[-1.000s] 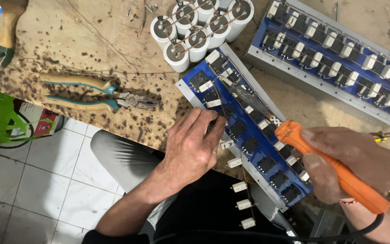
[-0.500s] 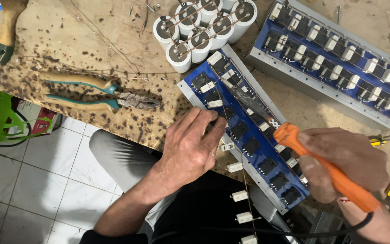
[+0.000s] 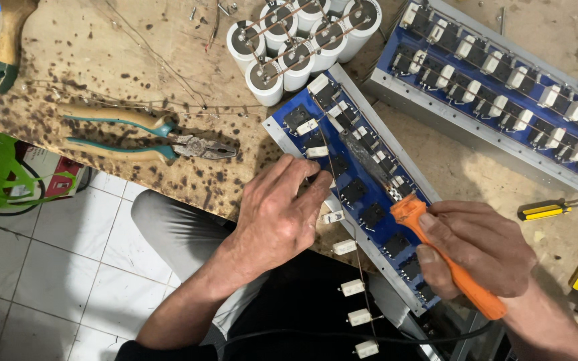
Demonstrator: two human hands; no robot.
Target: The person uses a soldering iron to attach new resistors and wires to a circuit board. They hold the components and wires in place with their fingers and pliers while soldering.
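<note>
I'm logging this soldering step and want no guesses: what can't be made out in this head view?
- Where the soldering iron tip meets the blue board: too small to tell.
- What the left hand fingertips press: hidden under them.
- The board's near end: covered by the right hand.
- The yellow screwdriver shaft: cut off by the right edge.

- Orange handle on the soldering iron (image 3: 459,264).
- Blue circuit board (image 3: 359,177), black and white parts on it.
- Teal-handled pliers (image 3: 148,137).
- Brown workbench (image 3: 102,73), speckled with dark burn spots.
- Yellow-and-black screwdriver (image 3: 546,209).
- White capacitors (image 3: 299,43), grey tops.
</note>
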